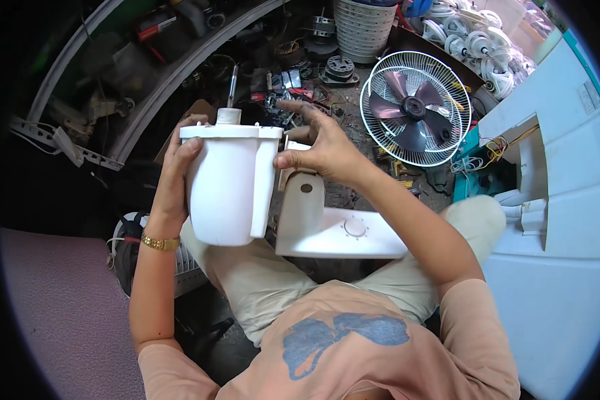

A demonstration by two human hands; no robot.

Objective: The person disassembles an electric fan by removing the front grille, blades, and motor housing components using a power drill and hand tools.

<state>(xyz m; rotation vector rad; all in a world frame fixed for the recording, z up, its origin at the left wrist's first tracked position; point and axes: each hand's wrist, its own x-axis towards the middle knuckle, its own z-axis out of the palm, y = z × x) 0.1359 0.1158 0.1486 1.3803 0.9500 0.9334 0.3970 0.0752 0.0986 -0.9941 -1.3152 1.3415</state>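
One peach shirt [347, 363], printed with a blue-grey butterfly-like shape, is nearest, with pale trousers [253, 287] beyond. Between the knees sits a white fan base [387, 237]; small marks ring its round dial [355, 227], too small to read. Over the left thigh, a white motor housing [227, 187] is held with its long axis running away from the body, rounded end nearer, metal shaft [233, 87] pointing away. The left hand [180, 160] clasps its left side; the right hand [320, 147] has its thumb at the right edge, fingers partly spread, and I cannot tell how firm that grip is. Farther off, a caged fan [415, 109] rests on the floor.
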